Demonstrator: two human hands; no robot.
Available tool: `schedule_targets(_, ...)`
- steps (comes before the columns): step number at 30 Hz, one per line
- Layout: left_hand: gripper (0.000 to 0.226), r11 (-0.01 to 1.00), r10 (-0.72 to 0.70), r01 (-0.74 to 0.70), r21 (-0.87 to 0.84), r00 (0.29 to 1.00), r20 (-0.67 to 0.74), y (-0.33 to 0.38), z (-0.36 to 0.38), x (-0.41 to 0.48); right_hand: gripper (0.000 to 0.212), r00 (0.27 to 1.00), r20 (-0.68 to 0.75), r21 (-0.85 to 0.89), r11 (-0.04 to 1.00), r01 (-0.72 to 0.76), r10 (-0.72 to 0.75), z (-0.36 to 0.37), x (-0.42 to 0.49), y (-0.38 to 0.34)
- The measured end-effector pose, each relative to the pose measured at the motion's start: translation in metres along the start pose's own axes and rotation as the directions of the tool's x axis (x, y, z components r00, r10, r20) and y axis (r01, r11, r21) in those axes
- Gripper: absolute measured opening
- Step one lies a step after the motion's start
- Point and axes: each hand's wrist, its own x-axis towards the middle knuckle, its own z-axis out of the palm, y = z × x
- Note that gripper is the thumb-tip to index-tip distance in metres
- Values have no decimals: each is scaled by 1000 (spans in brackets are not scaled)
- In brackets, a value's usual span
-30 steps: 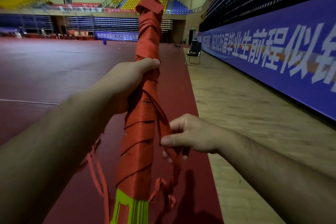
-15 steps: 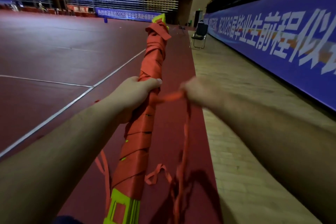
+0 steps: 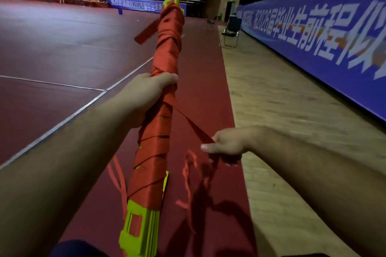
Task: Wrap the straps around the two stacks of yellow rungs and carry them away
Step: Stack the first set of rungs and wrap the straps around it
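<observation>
The left hand [image 3: 146, 98] curls around the stack of yellow rungs [image 3: 140, 233] at mid-length; the stack tilts up toward 12 o'clock. At 4 o'clock from it, the right hand [image 3: 227, 144] pinches the red strap [image 3: 188, 121], which runs taut from the stack.

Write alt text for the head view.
The left hand grips a stack of yellow rungs wound in red strap; the right hand holds the strap's loose end taut. Behind are a gym floor, blue banner and chair.

Left hand [image 3: 144, 95] centre frame, gripping the rung stack [image 3: 167, 52]; arm outstretched. Right hand [image 3: 227, 145] lower right, pinching the strap [image 3: 189, 121] taut.
</observation>
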Motion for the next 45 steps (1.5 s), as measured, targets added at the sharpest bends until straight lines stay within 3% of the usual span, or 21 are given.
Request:
schedule_targets(2, 19, 1000, -22, 22, -7, 1000, 15, -6, -3, 3, 57, 988, 150, 153, 986, -69, 46, 6, 2, 0)
schedule_targets(6, 18, 1000, -30, 30, -1, 999, 43, -14, -6, 5, 36, 960, 233, 71, 981, -178, 157, 3, 1, -6)
schedule_targets(8, 24, 999, -8, 7, 38, 999, 32, -16, -7, 6, 26, 978, -12, 62, 977, -206, 207, -25, -1, -3)
schedule_targets(9, 28, 997, 13, -14, 79, 1000, 12, -16, -6, 6, 23, 934, -304, 69, 982, -176, 189, -47, -4, 1)
schedule_targets(10, 30, 993, 42, -40, 111, 999, -17, -15, -5, 6, 22, 748, -652, 57, 992, -111, 121, -69, -9, 3)
schedule_targets(11, 29, 991, 74, -68, 111, 996, -51, -13, -3, 6, 22, 433, -901, -38, 996, -79, -1, -90, -17, 3)
schedule_targets(12, 27, 993, 100, -93, 75, 991, -88, -11, -1, 8, 24, 157, -978, -151, 983, -103, -134, -106, -25, 1)
schedule_targets(13, 25, 993, 115, -114, 17, 986, -123, -8, 1, 10, 27, 8, -975, -221, 965, -143, -222, -113, -33, -2)
schedule_targets(14, 23, 991, 121, -129, -43, 981, -151, -4, 2, 11, 30, -30, -964, -256, 953, -164, -265, -115, -37, -2)
schedule_targets(17, 34, 983, 99, -126, -135, 977, -191, 3, 1, 14, 30, 104, -956, -292, 926, -238, -274, -96, -35, 15)
schedule_targets(21, 20, 992, 55, -70, -103, 989, -139, -10, 0, 12, 24, 486, -866, -312, 888, -337, -120, -51, -3, 38)
schedule_targets(24, 24, 997, 3, -7, -79, 998, -57, -29, 1, 10, 26, 745, -653, -444, 865, -232, -135, -15, 18, 43)
schedule_targets(26, 25, 996, -40, 40, -75, 999, -3, -41, 3, 8, 26, 845, -517, -396, 913, -94, -137, 4, 21, 48)
schedule_targets(28, 24, 994, -60, 61, -95, 998, 18, -53, 3, 7, 33, 868, -477, -272, 962, 1, -136, 23, 19, 52)
schedule_targets(31, 23, 987, -94, 97, -127, 995, 35, -73, 3, 6, 28, 826, -513, -180, 970, 164, -235, 47, 17, 50)
schedule_targets(33, 21, 976, -136, 143, -162, 989, 58, -87, 3, 6, 20, 805, -560, 83, 954, 287, -193, 58, 13, 42)
schedule_targets(36, 23, 951, -198, 214, -223, 976, 95, -108, 2, 8, 19, 882, -444, 561, 718, 412, -160, 71, 6, 31)
schedule_targets(38, 21, 926, -230, 257, -277, 965, 127, -123, 2, 11, 20, 906, -369, 718, 555, 420, -207, 78, 5, 33)
schedule_targets(40, 17, 898, -262, 298, -325, 953, 150, -139, 2, 13, 24, 916, -349, 776, 487, 401, -198, 84, 9, 39)
schedule_targets(43, 18, 875, -296, 340, -343, 939, 175, -164, 5, 20, 39, 921, -376, 717, 599, 357, -99, 93, 24, 55)
schedule_targets(45, 20, 862, -312, 361, -357, 931, 189, -178, 6, 22, 36, 924, -375, 687, 647, 330, -73, 100, 28, 60)
